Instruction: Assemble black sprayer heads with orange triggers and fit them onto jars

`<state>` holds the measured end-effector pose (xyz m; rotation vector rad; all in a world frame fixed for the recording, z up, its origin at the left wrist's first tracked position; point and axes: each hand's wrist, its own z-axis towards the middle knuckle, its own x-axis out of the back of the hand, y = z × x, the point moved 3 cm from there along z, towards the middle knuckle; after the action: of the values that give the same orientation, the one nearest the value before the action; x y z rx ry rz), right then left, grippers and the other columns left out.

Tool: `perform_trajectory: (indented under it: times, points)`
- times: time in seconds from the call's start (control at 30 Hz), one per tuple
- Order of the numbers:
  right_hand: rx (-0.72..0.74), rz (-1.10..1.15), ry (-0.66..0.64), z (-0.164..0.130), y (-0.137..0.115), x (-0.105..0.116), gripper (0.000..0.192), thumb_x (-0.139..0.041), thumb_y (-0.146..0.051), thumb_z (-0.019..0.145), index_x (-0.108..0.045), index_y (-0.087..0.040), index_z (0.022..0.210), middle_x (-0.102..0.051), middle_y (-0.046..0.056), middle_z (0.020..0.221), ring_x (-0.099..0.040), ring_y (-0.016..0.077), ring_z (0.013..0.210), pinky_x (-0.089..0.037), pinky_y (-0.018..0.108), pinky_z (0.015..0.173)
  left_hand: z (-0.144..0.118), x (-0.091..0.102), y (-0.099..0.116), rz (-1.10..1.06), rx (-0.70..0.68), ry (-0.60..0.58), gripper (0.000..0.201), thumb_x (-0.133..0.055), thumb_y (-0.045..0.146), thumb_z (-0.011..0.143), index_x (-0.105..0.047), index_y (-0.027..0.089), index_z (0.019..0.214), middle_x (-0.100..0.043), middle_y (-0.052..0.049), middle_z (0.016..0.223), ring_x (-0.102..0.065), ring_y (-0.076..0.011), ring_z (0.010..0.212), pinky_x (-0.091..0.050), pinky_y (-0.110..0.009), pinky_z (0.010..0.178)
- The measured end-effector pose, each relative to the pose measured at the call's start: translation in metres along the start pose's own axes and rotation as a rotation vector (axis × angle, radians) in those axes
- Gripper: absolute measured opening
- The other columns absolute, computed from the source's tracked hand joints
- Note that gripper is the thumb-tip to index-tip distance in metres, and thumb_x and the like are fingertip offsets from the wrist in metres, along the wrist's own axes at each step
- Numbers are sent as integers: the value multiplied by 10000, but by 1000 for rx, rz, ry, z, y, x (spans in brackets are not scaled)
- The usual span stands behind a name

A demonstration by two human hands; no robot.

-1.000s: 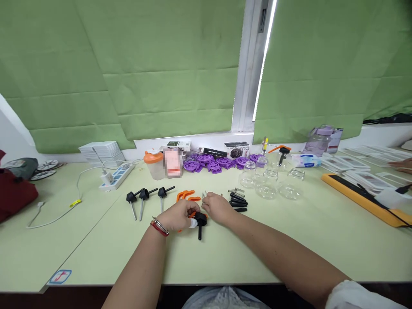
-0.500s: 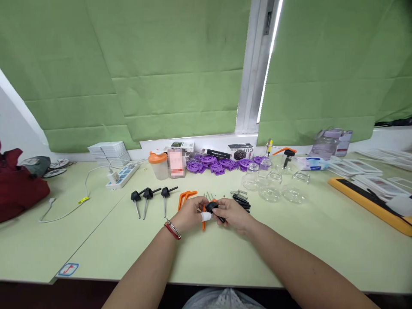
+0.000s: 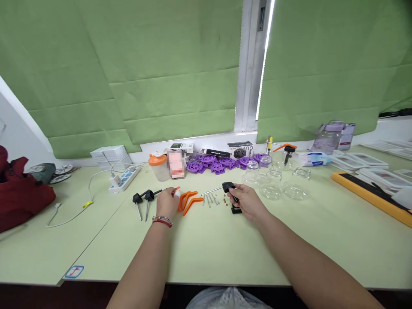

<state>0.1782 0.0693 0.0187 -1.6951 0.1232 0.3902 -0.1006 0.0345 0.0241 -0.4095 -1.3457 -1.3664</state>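
Hands apart over pale green table [image 3: 289,244]: right hand [image 3: 246,201] lifted, fingers pinched on black pump head [image 3: 228,187] with metal stem pointing left; left hand [image 3: 167,202] curled down beside orange levers [image 3: 188,201], bandaged fingertip out, grip contents hidden. Likely risk: stem sweeping loose pins [image 3: 210,199] away, or nearby glass jars [image 3: 272,182] knocked.

Both forearms are bare, with no sleeves showing up to the lower edge of the view. The left hand [image 3: 167,201] has a red band and a thin silvery bangle [image 3: 162,220] side by side at the wrist, and a white wrap on one fingertip. The right hand [image 3: 246,201] wears nothing
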Motion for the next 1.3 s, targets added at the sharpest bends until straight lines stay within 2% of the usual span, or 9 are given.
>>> perform_trajectory:
  times: [0.1,0.37,0.53,0.63,0.8,0.9,1.07,1.17,1.3]
  points:
    - [-1,-35,-19,-1,3,-2,234,-593,-154,762,-528,-120,984,-608,26,647,-490,66,453,-308,166,383,1,-6,2,181,-2,-65,280,-443,254,803,-688,152,891,-693,-124,883,-630,-232,823,-448,-297,687]
    - [-8,-79,-48,-3,8,-5,254,-613,-180,743,-531,-130,978,-608,15,632,-496,73,461,-311,166,385,-5,-19,11,286,-6,-142,264,-428,211,803,-685,155,827,-682,-156,953,-629,-273,887,-465,-325,668]
    - [-10,-128,-49,-3,10,-6,268,-613,-186,735,-529,-132,985,-617,14,640,-491,70,459,-313,167,385,-12,-9,22,288,-54,-75,299,-387,204,844,-654,134,959,-640,-159,1048,-579,-283,1005,-468,-342,730]
    - [-17,-149,-58,-5,13,-9,301,-617,-197,731,-520,-135,1010,-621,6,646,-498,70,458,-320,169,392,-29,-4,46,158,-233,60,374,-360,278,890,-563,117,1158,-630,-141,1072,-556,-254,1043,-455,-336,805]
    - [42,-165,-232,-12,19,-20,323,-646,-294,731,-533,-127,985,-597,-17,599,-503,74,452,-346,184,408,-66,-19,82,89,-620,-191,551,-455,319,855,-351,183,1379,-664,-94,1001,-619,-215,849,-458,-309,716]
    - [68,-191,-304,-16,22,-25,384,-668,-386,723,-546,-132,985,-597,-17,610,-514,84,465,-383,207,433,-70,-21,84,67,-661,-229,531,-424,318,872,-365,164,1376,-670,-115,980,-622,-227,832,-451,-317,698]
    - [65,-199,-383,-23,22,-31,517,-679,-430,716,-503,-145,1111,-624,4,713,-569,109,535,-436,250,494,-53,-8,67,-122,-560,-174,402,-461,321,855,-514,210,1237,-667,-43,826,-606,-174,731,-433,-266,668]
    - [58,-233,-414,-26,24,-32,532,-663,-423,729,-484,-148,1147,-613,-3,721,-574,111,543,-441,258,505,-32,11,41,-137,-287,9,392,-460,333,850,-516,235,1226,-668,-30,806,-610,-176,699,-419,-257,617]
    - [59,-301,-404,-21,33,-28,493,-633,-410,745,-492,-148,1139,-599,-12,707,-567,108,530,-432,253,492,-8,42,-11,21,169,277,398,-422,387,852,-521,239,1208,-691,-77,886,-632,-267,829,-431,-313,626]
